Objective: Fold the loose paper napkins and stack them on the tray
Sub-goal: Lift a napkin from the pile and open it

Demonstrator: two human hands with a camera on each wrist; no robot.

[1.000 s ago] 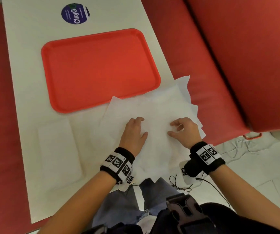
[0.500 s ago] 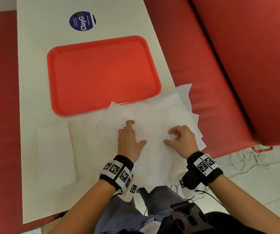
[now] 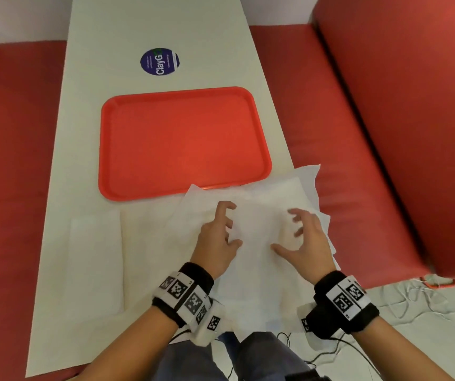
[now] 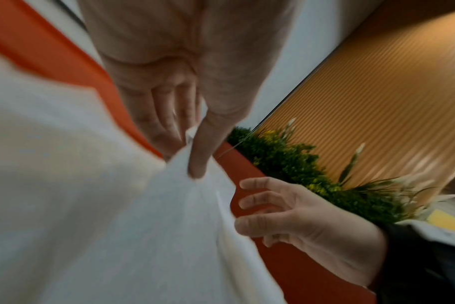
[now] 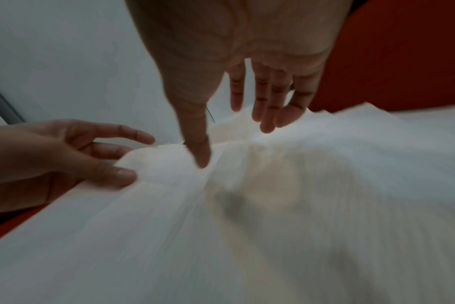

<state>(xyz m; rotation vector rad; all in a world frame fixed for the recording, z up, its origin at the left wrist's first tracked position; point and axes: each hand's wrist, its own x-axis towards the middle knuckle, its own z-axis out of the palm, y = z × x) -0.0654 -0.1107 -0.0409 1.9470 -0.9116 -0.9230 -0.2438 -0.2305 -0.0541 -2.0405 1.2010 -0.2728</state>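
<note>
While our left hand (image 3: 218,237) pinches a raised ridge of the top napkin (image 3: 259,243) between thumb and fingers, our right hand (image 3: 303,243) hovers spread just over the pile, its thumb touching the sheet. We judge the paper light, limp and quick to tear or slide, so corners and edges are the places to hold. One folded napkin (image 3: 94,265) lies left; beyond, the tray (image 3: 182,144) holds none.

White desk between red upholstered seats

A round dark-blue sticker (image 3: 160,61) reading "ClayG" lies on the desk (image 3: 105,111) at its far end. Red bench cushions (image 3: 380,111) flank both sides; thin cables (image 3: 413,295) trail on the floor. Green plants (image 4: 294,164) line a ribbed wooden wall.
</note>
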